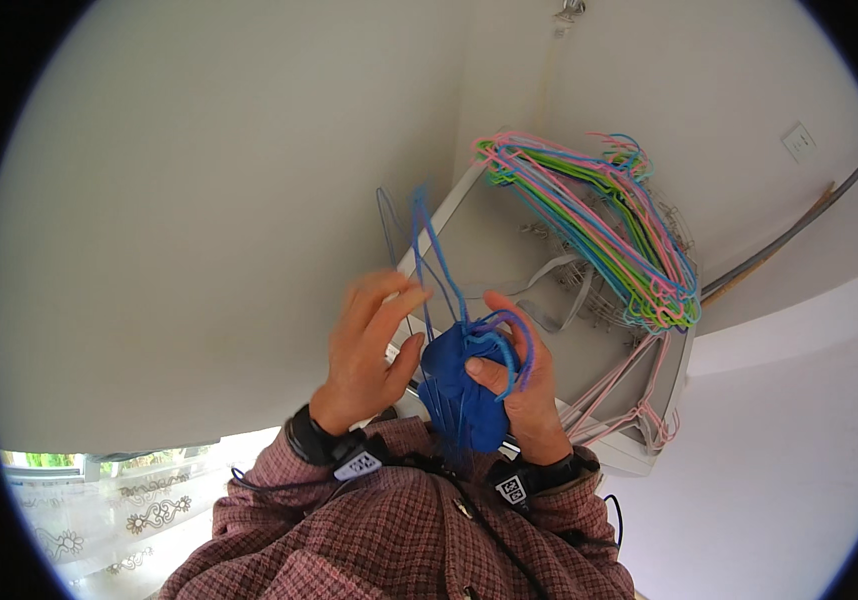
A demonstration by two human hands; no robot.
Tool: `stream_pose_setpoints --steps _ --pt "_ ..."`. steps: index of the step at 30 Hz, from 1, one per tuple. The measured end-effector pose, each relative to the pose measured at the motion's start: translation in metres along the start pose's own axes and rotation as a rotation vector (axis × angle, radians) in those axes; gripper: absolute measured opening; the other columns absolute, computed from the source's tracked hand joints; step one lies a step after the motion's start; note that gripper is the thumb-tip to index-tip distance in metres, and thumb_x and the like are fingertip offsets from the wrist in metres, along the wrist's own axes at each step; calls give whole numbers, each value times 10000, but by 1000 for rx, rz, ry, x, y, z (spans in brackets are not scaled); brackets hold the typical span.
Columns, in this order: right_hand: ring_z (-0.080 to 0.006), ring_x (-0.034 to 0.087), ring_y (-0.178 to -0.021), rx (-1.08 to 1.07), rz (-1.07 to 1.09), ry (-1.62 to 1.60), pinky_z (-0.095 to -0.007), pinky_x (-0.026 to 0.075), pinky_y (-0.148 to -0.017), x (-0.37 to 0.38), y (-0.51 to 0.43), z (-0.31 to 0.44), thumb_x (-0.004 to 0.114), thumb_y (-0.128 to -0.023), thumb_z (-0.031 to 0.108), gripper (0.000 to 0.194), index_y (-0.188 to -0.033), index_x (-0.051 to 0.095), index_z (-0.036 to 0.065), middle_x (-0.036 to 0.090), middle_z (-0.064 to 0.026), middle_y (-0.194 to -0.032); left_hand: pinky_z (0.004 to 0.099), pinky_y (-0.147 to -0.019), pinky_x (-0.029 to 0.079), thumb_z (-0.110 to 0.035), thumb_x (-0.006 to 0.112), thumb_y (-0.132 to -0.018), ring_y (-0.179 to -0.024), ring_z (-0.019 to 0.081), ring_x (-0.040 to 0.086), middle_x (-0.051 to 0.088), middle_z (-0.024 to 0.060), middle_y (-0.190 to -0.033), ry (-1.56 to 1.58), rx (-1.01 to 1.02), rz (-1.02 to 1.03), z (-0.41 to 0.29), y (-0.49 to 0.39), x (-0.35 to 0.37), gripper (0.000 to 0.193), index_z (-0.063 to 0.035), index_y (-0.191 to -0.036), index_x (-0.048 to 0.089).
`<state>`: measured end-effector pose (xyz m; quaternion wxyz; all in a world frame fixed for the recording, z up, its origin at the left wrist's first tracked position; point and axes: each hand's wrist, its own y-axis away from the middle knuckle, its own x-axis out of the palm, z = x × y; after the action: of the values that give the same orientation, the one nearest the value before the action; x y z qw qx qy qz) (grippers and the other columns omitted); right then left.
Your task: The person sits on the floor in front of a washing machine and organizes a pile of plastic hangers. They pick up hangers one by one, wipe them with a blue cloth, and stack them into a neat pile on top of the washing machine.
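My right hand (522, 375) is closed around a bunched blue cloth (447, 360) in front of my chest, thumb pressed on top. Blue and purple coated wire hangers (440, 247) are held with the cloth. Their hooks (520, 337) curl over my right fingers, and their long ends rise up and away. Thin blue strands also trail below the cloth. Left of the bundle, my left hand (372, 341) is raised with its fingers apart, close beside the hanger wires. Its fingertips are slightly blurred, and I see nothing gripped in it.
A grey top with a white rim (440, 210) stands ahead, against the wall. On it lie a thick stack of coloured hangers (586, 217), a wire rack with clips (575, 274), a grey strap (579, 300) and pink hangers (612, 390). A patterned curtain (121, 517) hangs lower left.
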<state>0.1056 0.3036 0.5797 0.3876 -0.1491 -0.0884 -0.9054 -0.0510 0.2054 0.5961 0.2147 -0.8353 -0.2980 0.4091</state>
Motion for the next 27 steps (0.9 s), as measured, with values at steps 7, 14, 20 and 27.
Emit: stream_pose_setpoints --steps 7,14,20,27 --pt "-151 572 -1020 125 122 -52 -286 454 -919 10 3 -3 799 -741 121 819 -1417 344 36 591 -82 -1145 466 -937 410 89 619 -662 -896 284 598 625 74 -959 -92 291 312 26 -25 1 482 -61 -1119 592" --pt "-155 533 -1070 226 190 23 -283 411 -962 -7 11 -6 770 -758 166 706 -1360 428 30 559 -52 -1173 419 -663 437 38 634 -663 -763 300 582 642 64 -806 -80 269 466 43 -21 1 372 -76 -1017 619" --pt "-149 523 -1079 332 379 208 -284 399 -970 -28 19 -13 761 -757 209 676 -1338 459 41 562 -59 -1179 414 -623 437 -41 617 -766 -702 315 600 633 76 -729 -135 150 435 53 -23 14 210 -107 -965 623" --pt "-211 487 -1210 422 525 353 -324 347 -1046 -53 39 -25 753 -720 226 696 -1339 487 50 520 -98 -1323 436 -571 428 -22 579 -745 -665 340 595 604 109 -672 -244 -66 258 80 -31 12 150 -115 -863 581"
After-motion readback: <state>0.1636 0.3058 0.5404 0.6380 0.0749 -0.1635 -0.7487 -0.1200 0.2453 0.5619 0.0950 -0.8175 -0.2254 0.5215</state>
